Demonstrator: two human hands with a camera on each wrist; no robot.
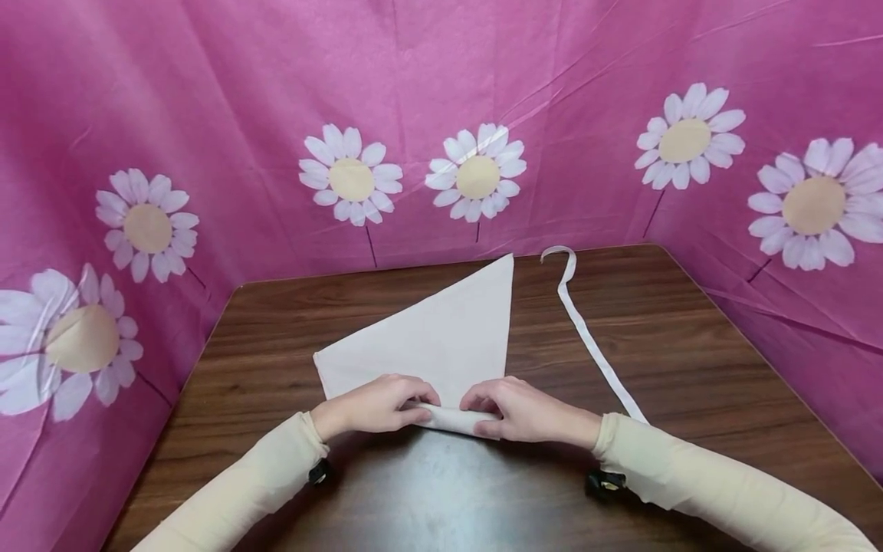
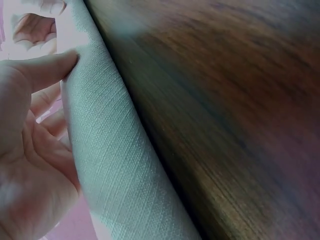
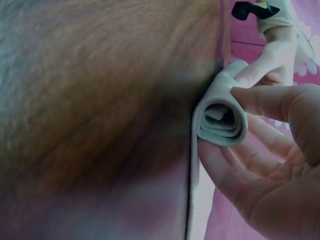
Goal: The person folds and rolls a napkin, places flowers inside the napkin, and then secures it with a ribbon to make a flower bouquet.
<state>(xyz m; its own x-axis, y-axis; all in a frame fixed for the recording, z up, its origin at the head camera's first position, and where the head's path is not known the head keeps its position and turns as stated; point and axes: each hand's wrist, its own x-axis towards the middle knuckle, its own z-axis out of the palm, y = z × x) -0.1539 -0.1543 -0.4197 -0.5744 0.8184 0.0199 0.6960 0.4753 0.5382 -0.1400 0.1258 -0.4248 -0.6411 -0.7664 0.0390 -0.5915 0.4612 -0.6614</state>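
An off-white cloth (image 1: 428, 337) lies on the table, flat and pointed at its far side, with its near edge wound into a tube. My left hand (image 1: 382, 402) grips the left part of that roll (image 1: 451, 420), thumb on the near side and fingers curled over the far side. Close by on the right end, my right hand (image 1: 527, 410) pinches the same roll between thumb and fingers. In the right wrist view the open end of the rolled cloth (image 3: 220, 95) shows several wound layers. The left wrist view shows the cloth's weave (image 2: 110, 130) along the tube.
Right of the cloth a narrow white strip (image 1: 586, 337) lies lengthwise on the dark wood table (image 1: 690, 330), hooked at its far end; its near end passes behind the right sleeve. A pink curtain (image 1: 414, 69) with daisies surrounds the table's back and sides.
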